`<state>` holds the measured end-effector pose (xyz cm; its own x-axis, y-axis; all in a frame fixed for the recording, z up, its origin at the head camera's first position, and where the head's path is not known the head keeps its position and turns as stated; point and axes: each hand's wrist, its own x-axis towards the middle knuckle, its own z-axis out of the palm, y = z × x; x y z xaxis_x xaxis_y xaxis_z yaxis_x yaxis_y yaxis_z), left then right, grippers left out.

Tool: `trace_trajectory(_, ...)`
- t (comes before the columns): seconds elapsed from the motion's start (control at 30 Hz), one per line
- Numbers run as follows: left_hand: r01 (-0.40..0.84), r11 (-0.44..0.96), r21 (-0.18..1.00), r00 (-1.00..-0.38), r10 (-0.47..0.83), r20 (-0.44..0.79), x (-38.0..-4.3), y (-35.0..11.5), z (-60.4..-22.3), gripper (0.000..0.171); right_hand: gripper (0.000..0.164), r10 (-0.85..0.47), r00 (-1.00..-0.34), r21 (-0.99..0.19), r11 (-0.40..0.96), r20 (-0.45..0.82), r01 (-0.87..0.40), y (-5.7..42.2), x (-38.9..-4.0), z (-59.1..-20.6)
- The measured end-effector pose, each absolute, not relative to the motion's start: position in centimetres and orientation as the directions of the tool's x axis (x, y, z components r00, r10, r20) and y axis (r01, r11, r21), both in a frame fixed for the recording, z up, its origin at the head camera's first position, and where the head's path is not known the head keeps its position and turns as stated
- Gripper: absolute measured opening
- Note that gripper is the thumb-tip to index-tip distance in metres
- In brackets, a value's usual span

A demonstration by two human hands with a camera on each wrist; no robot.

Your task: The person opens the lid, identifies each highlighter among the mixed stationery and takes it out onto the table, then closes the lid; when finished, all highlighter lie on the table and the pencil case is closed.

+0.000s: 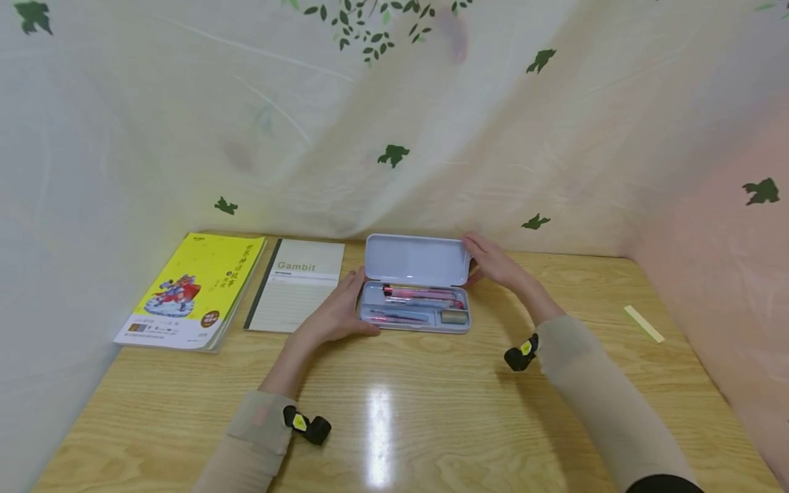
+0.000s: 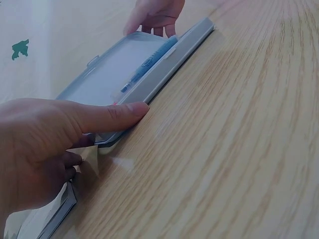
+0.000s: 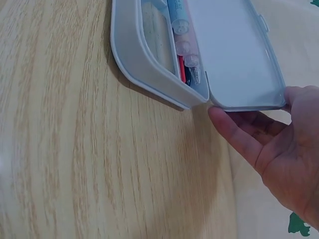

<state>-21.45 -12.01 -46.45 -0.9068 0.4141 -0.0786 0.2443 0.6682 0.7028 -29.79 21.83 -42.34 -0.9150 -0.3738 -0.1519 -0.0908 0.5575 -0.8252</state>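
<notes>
A pale blue pencil case (image 1: 419, 329) lies on the table with its lid (image 1: 416, 260) raised toward the back. Several pens (image 1: 422, 294) fill its long compartments, and a small eraser-like block (image 1: 453, 317) sits at the right front. My left hand (image 1: 335, 311) holds the case's left end, its thumb along the front edge in the left wrist view; its other fingers are partly hidden. At the lid's right edge, my right hand (image 1: 493, 263) grips with the thumb and fingers on either side of the corner, as the right wrist view shows.
Left of the case lies a grey notebook (image 1: 296, 284) marked Gambit, with its right edge near my left hand. Further left is a yellow book (image 1: 194, 291). A pale strip (image 1: 644, 324) lies on the wooden table at right. A leaf-printed curtain (image 1: 394, 103) hangs behind.
</notes>
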Motion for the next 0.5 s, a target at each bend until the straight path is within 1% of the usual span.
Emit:
trace_trajectory(0.23, 0.241, 0.683, 0.69, -0.907, 0.412, -0.091, -21.41, -11.91, -46.42, 0.13, 0.042, -0.346, -0.927, -0.82, 0.567, -0.146, -0.082, 21.88, -29.72, -42.44)
trace_trajectory(0.5, 0.238, 0.696, 0.677, -0.91, 0.403, -0.095, -21.54, -11.83, -46.61, 0.13, 0.044, -0.278, -0.95, -0.795, 0.604, -0.145, -0.055, 21.47, -29.91, -42.9)
